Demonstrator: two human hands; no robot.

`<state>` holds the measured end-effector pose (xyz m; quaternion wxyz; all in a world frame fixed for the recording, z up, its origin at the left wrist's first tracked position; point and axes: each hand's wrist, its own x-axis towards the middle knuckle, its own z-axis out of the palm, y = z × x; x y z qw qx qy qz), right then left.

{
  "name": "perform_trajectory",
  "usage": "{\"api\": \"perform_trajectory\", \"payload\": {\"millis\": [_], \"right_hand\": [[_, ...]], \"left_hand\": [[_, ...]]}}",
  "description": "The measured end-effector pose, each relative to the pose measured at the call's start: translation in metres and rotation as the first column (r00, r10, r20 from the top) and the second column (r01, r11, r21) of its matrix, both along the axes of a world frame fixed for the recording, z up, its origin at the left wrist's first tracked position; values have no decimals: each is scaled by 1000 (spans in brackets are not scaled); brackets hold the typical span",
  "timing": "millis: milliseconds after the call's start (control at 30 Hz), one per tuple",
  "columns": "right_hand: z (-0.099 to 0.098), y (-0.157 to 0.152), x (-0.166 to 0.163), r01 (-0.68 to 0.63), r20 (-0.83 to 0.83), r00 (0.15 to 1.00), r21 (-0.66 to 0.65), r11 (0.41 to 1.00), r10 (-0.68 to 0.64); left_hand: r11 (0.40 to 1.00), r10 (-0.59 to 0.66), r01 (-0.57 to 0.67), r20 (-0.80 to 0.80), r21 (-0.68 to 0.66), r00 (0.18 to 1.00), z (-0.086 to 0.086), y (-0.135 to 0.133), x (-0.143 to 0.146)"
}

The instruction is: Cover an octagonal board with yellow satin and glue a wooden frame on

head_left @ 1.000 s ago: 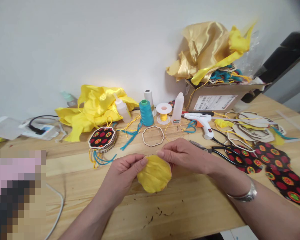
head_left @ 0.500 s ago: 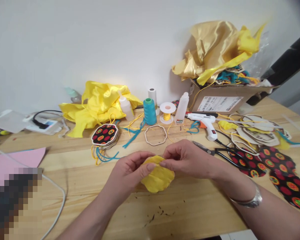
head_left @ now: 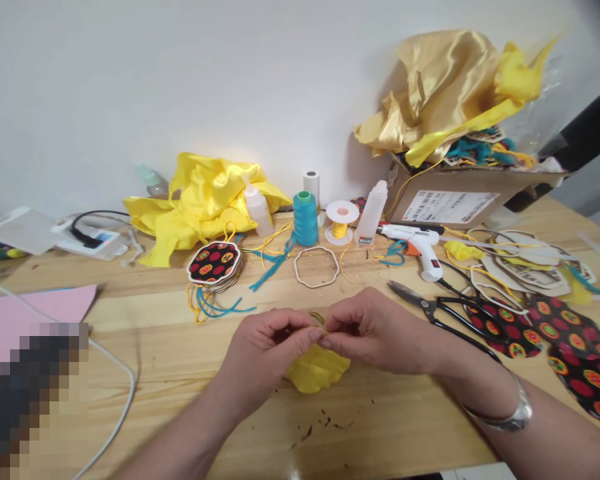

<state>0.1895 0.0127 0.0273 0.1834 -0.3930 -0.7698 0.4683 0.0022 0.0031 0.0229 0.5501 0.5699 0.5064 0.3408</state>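
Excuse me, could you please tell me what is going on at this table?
A person's left hand and right hand are pinching the far edge of a piece of yellow cloth, fingertips close together. Just beyond the hands, a thin frame lies on the table, with a spool of blue thread standing behind it. Scissors lie beyond the right forearm, and a glue gun lies farther back, near the scissors.

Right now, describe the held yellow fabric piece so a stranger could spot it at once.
Over the wooden table, find where the left hand and right hand meet. Pinched between them, its lower part showing beneath, is the yellow fabric piece. Unlike the larger crumpled yellow cloth at the back, it is held.
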Motion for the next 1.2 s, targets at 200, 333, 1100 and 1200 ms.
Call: {"api": "perform_trajectory", "payload": {"millis": [200,333,1100,1200], "right_hand": [[-1,0,0,-16,-11,1000,-19,1000,16],[-2,0,-1,-20,-14,1000,-33,999,20],[0,1,0,3,-20,1000,-36,999,-3],[0,1,-1,-6,-14,1000,-34,999,6]], "left_hand": [[999,-45,45,-28,11,999,1,-1,-3],[998,-58,59,-32,13,998,1,0,-3],[999,-40,39,-36,-24,999,-1,0,-3],[999,-40,40,-45,-3,998,0,0,-2]]}}
